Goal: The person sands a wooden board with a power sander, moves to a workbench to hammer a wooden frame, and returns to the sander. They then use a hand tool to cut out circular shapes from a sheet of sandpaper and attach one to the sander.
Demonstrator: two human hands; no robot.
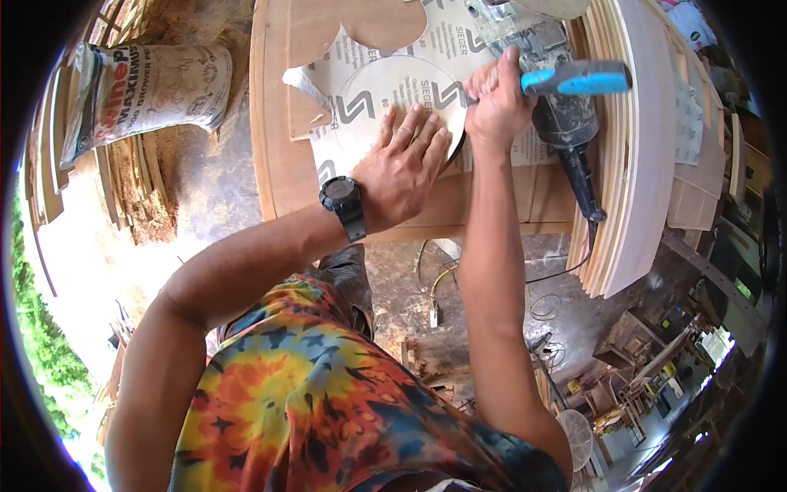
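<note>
A sheet of sandpaper [352,90], its pale backing printed "SIEGER" and "80", lies face down on the bench, with a pencilled circle on it. My left hand [402,164] presses flat on its lower part, fingers slightly spread, a black watch on the wrist. At the sheet's right edge, my right hand [498,102] is closed around a tool with a blue and black handle [578,78]. Its thumb lies along the tool, and the handle points right. The working end is mostly hidden by the fist. Beside my left fingertips the sheet has a curved, dark edge.
Right of the sheet lies a dusty corded power tool [566,115], next to a stack of curved wooden boards [631,164]. Brown cut-out sheet [307,33] covers the bench's upper left. A printed sack [156,98] stands at left; cables [434,303] trail on the floor.
</note>
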